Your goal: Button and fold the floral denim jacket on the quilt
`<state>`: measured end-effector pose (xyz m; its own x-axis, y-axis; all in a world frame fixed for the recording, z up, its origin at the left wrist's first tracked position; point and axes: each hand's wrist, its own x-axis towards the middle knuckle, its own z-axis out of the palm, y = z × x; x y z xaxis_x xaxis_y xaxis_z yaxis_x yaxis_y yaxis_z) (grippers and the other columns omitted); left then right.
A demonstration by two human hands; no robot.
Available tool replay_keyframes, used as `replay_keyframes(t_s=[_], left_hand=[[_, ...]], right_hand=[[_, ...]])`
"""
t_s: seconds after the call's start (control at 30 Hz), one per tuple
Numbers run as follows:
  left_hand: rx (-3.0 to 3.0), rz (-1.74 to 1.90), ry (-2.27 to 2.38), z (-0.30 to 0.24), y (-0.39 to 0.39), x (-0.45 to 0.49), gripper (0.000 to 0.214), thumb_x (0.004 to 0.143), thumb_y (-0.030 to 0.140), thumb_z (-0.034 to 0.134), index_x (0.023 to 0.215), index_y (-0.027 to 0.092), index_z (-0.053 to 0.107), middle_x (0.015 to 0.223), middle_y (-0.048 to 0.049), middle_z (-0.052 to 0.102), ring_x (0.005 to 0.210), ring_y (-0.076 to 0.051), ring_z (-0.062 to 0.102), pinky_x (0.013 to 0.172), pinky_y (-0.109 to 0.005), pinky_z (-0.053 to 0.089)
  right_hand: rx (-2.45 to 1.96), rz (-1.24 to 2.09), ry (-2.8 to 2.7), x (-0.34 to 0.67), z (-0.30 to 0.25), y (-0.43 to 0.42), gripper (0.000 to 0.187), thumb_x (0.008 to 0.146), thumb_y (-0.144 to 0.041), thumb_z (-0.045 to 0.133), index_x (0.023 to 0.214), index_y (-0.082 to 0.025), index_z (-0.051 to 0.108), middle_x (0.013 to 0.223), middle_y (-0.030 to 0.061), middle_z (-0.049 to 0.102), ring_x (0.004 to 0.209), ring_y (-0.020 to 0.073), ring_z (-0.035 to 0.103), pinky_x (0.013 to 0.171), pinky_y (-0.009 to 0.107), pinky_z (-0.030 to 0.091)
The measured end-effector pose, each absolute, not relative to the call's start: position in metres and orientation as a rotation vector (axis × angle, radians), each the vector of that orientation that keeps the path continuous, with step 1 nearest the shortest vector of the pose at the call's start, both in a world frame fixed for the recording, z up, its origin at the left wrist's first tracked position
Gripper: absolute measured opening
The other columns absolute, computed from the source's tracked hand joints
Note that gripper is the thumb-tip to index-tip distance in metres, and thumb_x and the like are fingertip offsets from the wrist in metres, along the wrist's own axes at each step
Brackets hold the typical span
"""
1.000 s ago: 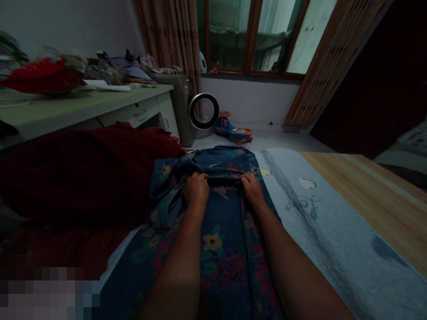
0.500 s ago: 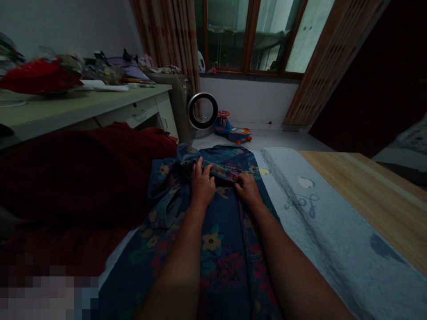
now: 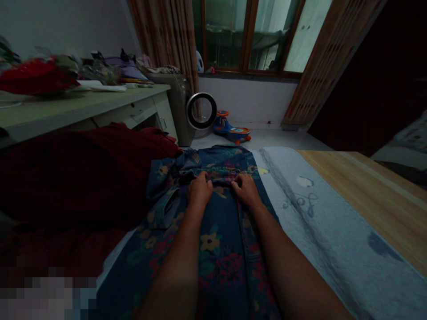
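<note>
On my feed, this looks like a home. I see a front-loading washing machine (image 3: 182,113), a child's ride-on toy (image 3: 230,131), long curtains (image 3: 165,35) and a cluttered desk (image 3: 56,109).

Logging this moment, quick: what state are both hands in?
Left hand: on the floral garment; grip cannot be told.
Right hand: closed, pinching the same garment.

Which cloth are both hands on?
The floral cloth: left hand and right hand are on it, neither on the red cloth or pale mat.
</note>
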<state>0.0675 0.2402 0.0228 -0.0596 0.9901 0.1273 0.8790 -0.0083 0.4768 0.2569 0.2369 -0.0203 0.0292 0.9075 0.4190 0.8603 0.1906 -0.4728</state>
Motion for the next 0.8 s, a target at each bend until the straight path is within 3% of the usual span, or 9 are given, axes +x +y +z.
replay_keyframes(t_s=[0.17, 0.33, 0.5, 0.63, 0.8], left_hand=[[1.868, 0.651, 1.82, 0.01, 0.247, 0.069, 0.043, 0.085, 0.022, 0.057, 0.127, 0.017, 0.056, 0.11, -0.012, 0.071, 0.106, -0.025, 0.066, 0.092, -0.034, 0.048], [1.773, 0.819, 1.643, 0.0, 0.254, 0.071, 0.056, 0.084, 0.019, 0.058, 0.138, 0.008, 0.046, 0.136, -0.02, 0.056, 0.122, -0.025, 0.057, 0.104, -0.035, 0.042], [1.595, 1.046, 1.394, 0.005, 0.253, 0.077, 0.072, 0.084, 0.017, 0.054, 0.151, 0.014, 0.028, 0.152, -0.0173, 0.038, 0.126, -0.022, 0.053, 0.102, -0.034, 0.046], [1.566, 1.168, 1.217, 0.006, 0.25, 0.081, 0.078, 0.084, 0.018, 0.053, 0.154, 0.021, 0.02, 0.152, -0.0139, 0.038, 0.13, -0.022, 0.048, 0.099, -0.034, 0.049], [1.525, 1.177, 1.216, -0.001, 0.253, 0.084, 0.085, 0.08, 0.019, 0.058, 0.154, 0.021, 0.017, 0.156, -0.0156, 0.029, 0.13, -0.025, 0.047, 0.103, -0.039, 0.046]], right_hand=[[-1.638, 0.077, -1.841, 0.26, -0.025, 0.24, 0.008, 0.086, -0.026, 0.059, 0.084, -0.021, 0.064, 0.095, 0.0078, 0.061, 0.095, 0.0236, 0.053, 0.087, 0.036, 0.041], [-1.622, 0.129, -1.824, 0.261, -0.026, 0.242, 0.005, 0.084, -0.022, 0.06, 0.084, -0.021, 0.065, 0.093, 0.006, 0.06, 0.092, 0.022, 0.054, 0.084, 0.034, 0.042], [-1.632, 0.106, -1.831, 0.26, -0.028, 0.242, 0.013, 0.075, -0.013, 0.058, 0.086, -0.021, 0.059, 0.095, 0.0058, 0.058, 0.093, 0.0226, 0.051, 0.085, 0.035, 0.041], [-1.685, 0.072, -1.785, 0.26, -0.029, 0.241, 0.019, 0.07, -0.013, 0.055, 0.087, -0.021, 0.054, 0.094, 0.0061, 0.056, 0.092, 0.0241, 0.048, 0.084, 0.036, 0.04], [-1.694, 0.066, -1.811, 0.258, -0.029, 0.241, 0.022, 0.069, -0.006, 0.048, 0.085, -0.022, 0.053, 0.096, 0.0071, 0.056, 0.092, 0.0236, 0.047, 0.085, 0.035, 0.039]])
